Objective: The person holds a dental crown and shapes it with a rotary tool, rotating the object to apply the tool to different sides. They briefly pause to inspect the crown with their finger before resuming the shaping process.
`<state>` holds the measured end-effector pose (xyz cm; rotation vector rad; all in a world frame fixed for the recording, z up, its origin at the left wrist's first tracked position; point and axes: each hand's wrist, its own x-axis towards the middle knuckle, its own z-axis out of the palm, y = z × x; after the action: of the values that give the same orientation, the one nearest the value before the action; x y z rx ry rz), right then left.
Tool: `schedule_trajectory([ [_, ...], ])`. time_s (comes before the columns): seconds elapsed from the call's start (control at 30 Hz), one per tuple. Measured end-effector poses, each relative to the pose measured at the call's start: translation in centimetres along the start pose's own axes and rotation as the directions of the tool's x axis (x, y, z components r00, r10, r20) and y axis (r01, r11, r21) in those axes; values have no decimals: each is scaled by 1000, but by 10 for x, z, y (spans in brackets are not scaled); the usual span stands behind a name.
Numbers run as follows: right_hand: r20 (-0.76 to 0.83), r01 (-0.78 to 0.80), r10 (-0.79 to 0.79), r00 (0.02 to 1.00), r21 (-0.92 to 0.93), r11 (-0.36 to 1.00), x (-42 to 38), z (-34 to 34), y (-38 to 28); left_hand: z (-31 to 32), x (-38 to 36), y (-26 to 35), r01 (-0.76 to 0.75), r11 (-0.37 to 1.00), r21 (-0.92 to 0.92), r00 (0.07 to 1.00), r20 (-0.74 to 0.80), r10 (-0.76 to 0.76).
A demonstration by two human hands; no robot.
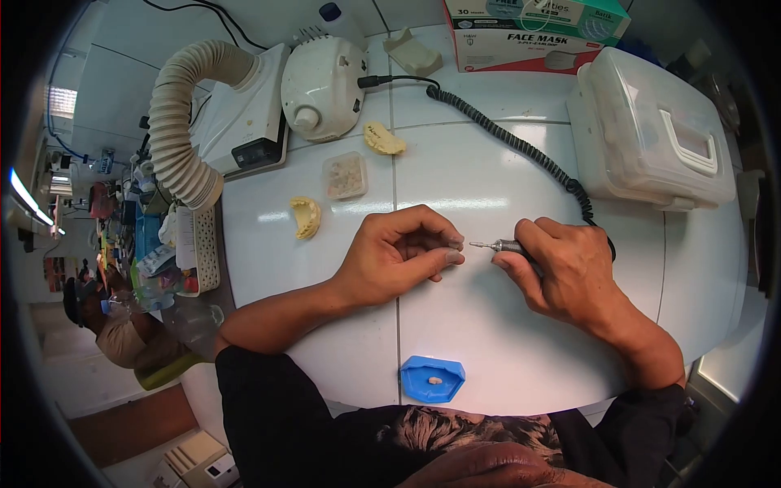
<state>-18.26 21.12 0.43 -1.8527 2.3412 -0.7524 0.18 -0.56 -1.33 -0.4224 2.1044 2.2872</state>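
My left hand (411, 252) is over the middle of the white table, thumb and fingertips pinched together. Whatever lies between them is too small to make out. In my right hand (565, 268) is a grey rotary handpiece (511, 246), its thin metal bit pointing left, a short gap from my left fingertips. A coiled black cord (521, 138) runs from the handpiece side to a white control unit (324, 85). Nearer my body, a blue tray (413, 389) holds a small pale piece (435, 381).
Two yellowish dental casts (306, 218) and a clear small box (345, 176) lie at left. Behind are a ribbed hose (167, 122) and mask boxes (521, 50). A white case (643, 138) stands at right. A person (122, 325) is at far left.
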Motion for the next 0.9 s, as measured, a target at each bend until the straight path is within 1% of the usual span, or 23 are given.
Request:
schedule_trajectory([
  [0.03,-8,3,-3,1000,0,1000,0,1,0,-1,0,-2,-11,1000,11,1000,15,10],
  [0.13,-54,-11,8,999,-45,999,-1,4,0,0,2,-1,11,998,-64,1000,-16,-12],
  [0.23,-77,60,-68,995,-98,993,1,-1,0,2,0,5,62,996,-66,998,-13,-63],
  [0.33,-57,202,-204,977,-41,979,4,-5,8,1,-1,6,76,997,-27,997,-1,-76],
  [0.43,-53,286,-289,956,-54,957,2,5,13,0,-1,4,50,998,-46,999,15,-49],
  [0.53,9,384,-385,923,-69,921,1,5,11,1,0,8,102,994,-31,995,19,-101],
  [0.57,18,415,-414,910,-42,909,1,4,11,1,0,7,107,993,-48,994,16,-106],
  [0.67,52,408,-407,912,-21,913,1,2,10,1,-1,6,103,992,-79,995,7,-103],
  [0.77,25,416,-416,909,-7,909,0,4,11,1,-1,5,77,994,-73,997,11,-76],
  [0.9,40,427,-427,904,-6,904,0,4,10,0,-1,3,45,997,-70,999,16,-44],
])
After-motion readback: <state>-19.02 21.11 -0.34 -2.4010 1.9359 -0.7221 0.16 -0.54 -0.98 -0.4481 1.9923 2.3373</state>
